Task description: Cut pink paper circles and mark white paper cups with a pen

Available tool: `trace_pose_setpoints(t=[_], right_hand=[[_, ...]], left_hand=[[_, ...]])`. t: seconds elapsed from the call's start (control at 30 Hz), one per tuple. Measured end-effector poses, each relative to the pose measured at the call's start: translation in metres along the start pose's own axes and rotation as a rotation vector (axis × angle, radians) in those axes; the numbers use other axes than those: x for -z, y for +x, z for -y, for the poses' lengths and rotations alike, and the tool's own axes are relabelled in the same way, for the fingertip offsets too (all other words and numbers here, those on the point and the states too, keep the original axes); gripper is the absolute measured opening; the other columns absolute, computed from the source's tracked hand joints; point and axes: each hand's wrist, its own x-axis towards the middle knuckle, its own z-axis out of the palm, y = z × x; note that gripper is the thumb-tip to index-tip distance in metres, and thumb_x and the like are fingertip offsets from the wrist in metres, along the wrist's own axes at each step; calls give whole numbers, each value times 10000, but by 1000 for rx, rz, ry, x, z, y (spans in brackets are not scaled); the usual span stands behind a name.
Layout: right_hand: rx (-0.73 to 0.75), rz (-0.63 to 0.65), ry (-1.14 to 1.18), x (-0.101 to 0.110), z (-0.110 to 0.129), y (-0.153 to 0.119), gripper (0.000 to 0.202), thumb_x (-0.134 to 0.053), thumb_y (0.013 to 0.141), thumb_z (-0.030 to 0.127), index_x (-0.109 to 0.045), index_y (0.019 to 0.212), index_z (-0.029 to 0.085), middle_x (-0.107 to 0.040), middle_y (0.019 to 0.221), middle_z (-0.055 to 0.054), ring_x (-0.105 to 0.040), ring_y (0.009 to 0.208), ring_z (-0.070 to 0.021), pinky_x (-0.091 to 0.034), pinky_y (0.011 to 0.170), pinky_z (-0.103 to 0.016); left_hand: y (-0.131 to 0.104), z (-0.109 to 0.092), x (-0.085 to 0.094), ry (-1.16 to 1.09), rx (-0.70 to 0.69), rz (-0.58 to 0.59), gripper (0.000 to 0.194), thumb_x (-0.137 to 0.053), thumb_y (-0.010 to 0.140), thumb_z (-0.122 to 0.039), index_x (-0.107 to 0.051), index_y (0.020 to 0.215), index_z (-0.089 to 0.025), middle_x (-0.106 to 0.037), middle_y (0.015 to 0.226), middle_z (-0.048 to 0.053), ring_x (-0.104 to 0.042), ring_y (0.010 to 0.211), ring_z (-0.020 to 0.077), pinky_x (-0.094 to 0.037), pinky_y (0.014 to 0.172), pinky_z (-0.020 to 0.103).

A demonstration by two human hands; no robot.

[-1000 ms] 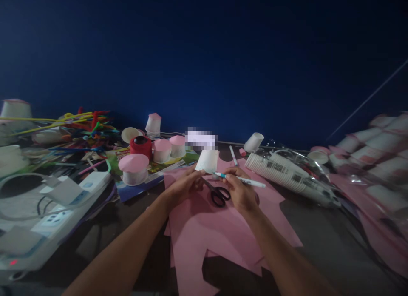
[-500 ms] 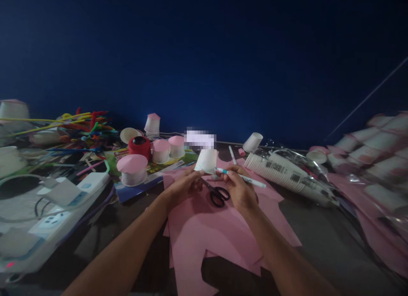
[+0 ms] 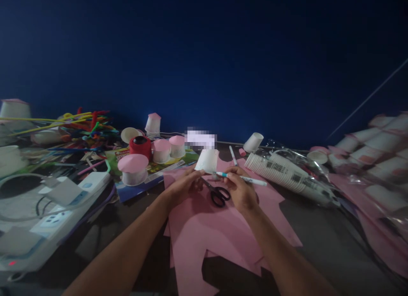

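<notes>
An upside-down white paper cup (image 3: 206, 160) is before me, with my left hand (image 3: 189, 183) closed at its lower left edge. My right hand (image 3: 240, 189) grips a white marker (image 3: 255, 182) with a teal band, its tip pointing left beside the cup's lower rim. Whether the tip touches the cup, I cannot tell. Between my hands lie black-handled scissors (image 3: 219, 196), their blades partly hidden by my left hand. Cut pink paper sheets (image 3: 188, 232) spread beneath both hands.
Pink-topped cups (image 3: 133, 163) and a red round object (image 3: 140, 148) stand left. Further left are pipe cleaners (image 3: 92, 121) and a power strip (image 3: 54, 219) with plugged-in adapters. On the right are a sleeve of stacked cups (image 3: 287, 172), a lone cup (image 3: 253, 141) and another marker (image 3: 233, 155).
The marker's tip has dropped slightly beside the cup's rim. Both hands otherwise keep nearly the same place and grip.
</notes>
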Motion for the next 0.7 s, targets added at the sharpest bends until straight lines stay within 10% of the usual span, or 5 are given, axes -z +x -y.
trace_pose_setpoints(t=[0.7], right_hand=[[-8, -13, 16, -3, -1, 1, 26, -638, 714, 227, -618, 715, 211, -551, 576, 59, -530, 598, -102, -449, 638, -245]], left_hand=[[-2, -1, 0, -32, 56, -9, 205, -644, 768, -315, -544, 902, -196, -398, 521, -81, -357, 445, 51, -286, 475, 182]])
